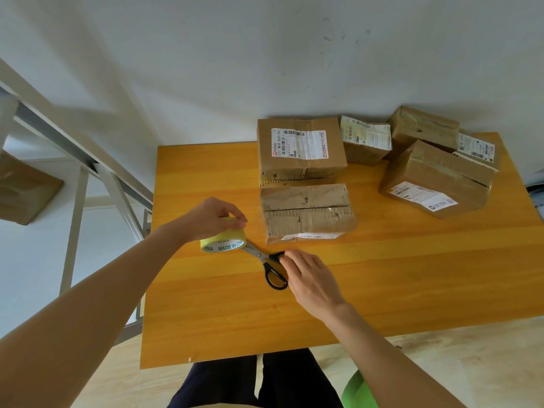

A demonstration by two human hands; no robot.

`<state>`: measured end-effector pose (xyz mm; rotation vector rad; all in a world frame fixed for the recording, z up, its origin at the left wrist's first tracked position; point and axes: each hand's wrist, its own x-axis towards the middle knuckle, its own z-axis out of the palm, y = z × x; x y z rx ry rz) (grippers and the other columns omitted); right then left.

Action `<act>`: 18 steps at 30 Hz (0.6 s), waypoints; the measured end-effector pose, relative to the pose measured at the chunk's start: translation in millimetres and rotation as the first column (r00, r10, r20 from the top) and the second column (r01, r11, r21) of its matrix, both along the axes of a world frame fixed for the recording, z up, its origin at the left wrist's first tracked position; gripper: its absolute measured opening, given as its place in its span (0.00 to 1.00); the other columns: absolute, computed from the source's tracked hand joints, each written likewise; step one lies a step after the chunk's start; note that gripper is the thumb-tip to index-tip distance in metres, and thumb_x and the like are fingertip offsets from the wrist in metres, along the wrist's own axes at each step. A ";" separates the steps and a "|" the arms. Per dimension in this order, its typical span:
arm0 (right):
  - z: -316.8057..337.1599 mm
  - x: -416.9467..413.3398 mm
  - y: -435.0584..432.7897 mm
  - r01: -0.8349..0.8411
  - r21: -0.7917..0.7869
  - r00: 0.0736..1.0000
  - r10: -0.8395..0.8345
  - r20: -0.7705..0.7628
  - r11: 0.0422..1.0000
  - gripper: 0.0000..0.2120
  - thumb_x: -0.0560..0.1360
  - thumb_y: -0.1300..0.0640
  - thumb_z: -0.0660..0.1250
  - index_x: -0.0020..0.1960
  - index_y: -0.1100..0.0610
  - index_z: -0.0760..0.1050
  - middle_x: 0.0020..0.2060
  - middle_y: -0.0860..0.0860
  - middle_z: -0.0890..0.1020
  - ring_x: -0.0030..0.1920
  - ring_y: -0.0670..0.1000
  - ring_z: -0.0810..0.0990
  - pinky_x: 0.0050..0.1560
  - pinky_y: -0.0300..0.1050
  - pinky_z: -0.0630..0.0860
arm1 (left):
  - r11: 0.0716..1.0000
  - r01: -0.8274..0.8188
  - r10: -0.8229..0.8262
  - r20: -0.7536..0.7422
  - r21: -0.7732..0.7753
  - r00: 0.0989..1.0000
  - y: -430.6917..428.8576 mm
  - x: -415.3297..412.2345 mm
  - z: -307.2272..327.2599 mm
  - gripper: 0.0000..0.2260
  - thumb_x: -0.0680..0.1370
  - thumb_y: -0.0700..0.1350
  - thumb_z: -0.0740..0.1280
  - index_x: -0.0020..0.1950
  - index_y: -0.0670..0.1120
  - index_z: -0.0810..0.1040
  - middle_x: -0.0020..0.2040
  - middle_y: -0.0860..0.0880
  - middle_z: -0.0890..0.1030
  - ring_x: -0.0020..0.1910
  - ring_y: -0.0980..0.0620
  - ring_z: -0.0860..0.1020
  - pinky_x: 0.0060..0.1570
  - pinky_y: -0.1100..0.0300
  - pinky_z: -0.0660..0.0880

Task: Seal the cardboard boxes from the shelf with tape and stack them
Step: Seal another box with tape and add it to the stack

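Dark trousers are lowest, on the near side of the scissors. The scissors lie flat on the yellow table. Their long line runs on a slant. The metal blades point away and to the left, and the black handles come back to the right.

The tape roll is right at the blade tips. It may touch them or hide them; I cannot tell which. The left hand holds the roll from above, with fingers and thumb curled round its rim.

The right hand is at the handle end. Its fingers are bent and close together, with the tips on the far handle loop. I cannot tell if they pinch it. The right hand is much the nearer one to the scissors, so I think it will pick them up next.

The nearest box sits just beyond the scissors, and its top seam runs left to right. The other boxes stand farther beyond, some of them to the right.
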<state>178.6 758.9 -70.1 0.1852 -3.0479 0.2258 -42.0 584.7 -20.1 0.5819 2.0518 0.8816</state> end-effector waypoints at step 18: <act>-17.4 -41.8 -37.5 0.401 0.079 0.783 -0.386 0.488 0.913 0.16 0.81 0.52 0.63 0.64 0.61 0.69 0.58 0.56 0.75 0.59 0.55 0.75 0.56 0.45 0.73 | 0.989 0.144 -0.147 -0.068 -0.044 0.987 9.6 -10.5 16.7 0.02 0.76 0.45 0.69 0.46 0.49 0.81 0.46 0.44 0.82 0.47 0.45 0.80 0.46 0.54 0.76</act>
